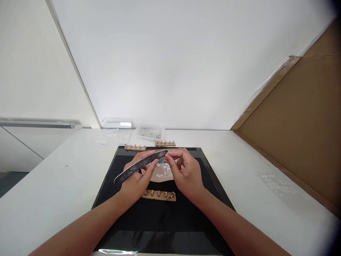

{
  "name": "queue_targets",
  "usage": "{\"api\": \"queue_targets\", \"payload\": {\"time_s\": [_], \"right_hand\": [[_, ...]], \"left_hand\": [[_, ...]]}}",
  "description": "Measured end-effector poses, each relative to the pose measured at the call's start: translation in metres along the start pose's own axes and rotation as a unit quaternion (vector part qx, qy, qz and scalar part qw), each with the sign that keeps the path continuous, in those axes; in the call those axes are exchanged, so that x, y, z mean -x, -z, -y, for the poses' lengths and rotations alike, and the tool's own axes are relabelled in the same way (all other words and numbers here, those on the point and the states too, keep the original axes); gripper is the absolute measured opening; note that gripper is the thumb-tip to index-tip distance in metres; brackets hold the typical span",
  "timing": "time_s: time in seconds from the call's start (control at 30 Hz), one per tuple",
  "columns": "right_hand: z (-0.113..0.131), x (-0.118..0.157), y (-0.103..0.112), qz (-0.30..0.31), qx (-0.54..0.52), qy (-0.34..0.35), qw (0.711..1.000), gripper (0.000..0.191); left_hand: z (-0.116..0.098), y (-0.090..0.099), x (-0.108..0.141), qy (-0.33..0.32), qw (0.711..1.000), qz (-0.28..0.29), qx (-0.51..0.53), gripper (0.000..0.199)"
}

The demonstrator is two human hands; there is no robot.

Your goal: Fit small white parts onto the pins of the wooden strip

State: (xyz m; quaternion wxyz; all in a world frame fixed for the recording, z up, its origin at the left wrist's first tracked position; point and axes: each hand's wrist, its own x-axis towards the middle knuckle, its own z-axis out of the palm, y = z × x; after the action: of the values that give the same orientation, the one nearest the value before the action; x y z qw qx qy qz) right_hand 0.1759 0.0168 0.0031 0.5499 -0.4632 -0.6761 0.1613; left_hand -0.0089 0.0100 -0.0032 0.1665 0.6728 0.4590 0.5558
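Head view: two bare hands meet over a black mat (160, 220), a dark file between them.
Left hand (137, 177) grips the long file (138, 166) between thumb and fingers, the file slanting up towards the right hand (188, 174), whose thumb and forefinger come close together at its upper end; whether they pinch a small pale piece there or the file itself, I cannot tell. Below and behind the fingers lies a tan pad (158, 179), partly hidden, with small white pieces (160, 175) scattered on it. Nearer the wearer, a peg strip (159, 197) lies on the mat. At the mat's far edge are a left rear strip (135, 148) and a right rear strip (164, 144). Beyond them, a clear tray (149, 138) stands on the white desk (66, 177); brown cardboard (293, 106) leans at right.
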Motion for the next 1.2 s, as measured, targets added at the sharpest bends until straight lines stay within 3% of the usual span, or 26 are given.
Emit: {"api": "queue_targets", "payload": {"time_s": [0.17,0.43,0.6,0.77,0.97,1.2], "right_hand": [[-0.001,-0.001,-0.003,-0.015,-0.151,-0.069,0.986,0.020],[-0.002,-0.005,-0.004,-0.013,-0.210,-0.096,0.973,0.023],[0.000,-0.005,-0.003,-0.003,-0.203,-0.096,0.975,0.025],[0.000,-0.005,-0.002,-0.001,-0.192,-0.076,0.978,0.023],[-0.002,-0.003,-0.003,0.017,-0.170,-0.056,0.984,0.020],[-0.002,-0.001,0.000,0.051,-0.011,-0.020,0.998,0.018]], "left_hand": [[0.003,0.000,0.001,0.020,1.000,0.002,0.012,0.024],[-0.004,0.002,-0.003,-0.009,0.999,-0.020,0.025,0.019],[-0.007,0.004,-0.006,-0.048,0.997,-0.034,0.055,0.018],[-0.004,0.001,-0.006,0.022,0.994,-0.020,0.108,0.014],[-0.006,0.000,-0.008,0.094,0.984,-0.056,0.140,0.020],[-0.008,-0.001,-0.008,0.142,0.979,-0.066,0.130,0.028]]}}
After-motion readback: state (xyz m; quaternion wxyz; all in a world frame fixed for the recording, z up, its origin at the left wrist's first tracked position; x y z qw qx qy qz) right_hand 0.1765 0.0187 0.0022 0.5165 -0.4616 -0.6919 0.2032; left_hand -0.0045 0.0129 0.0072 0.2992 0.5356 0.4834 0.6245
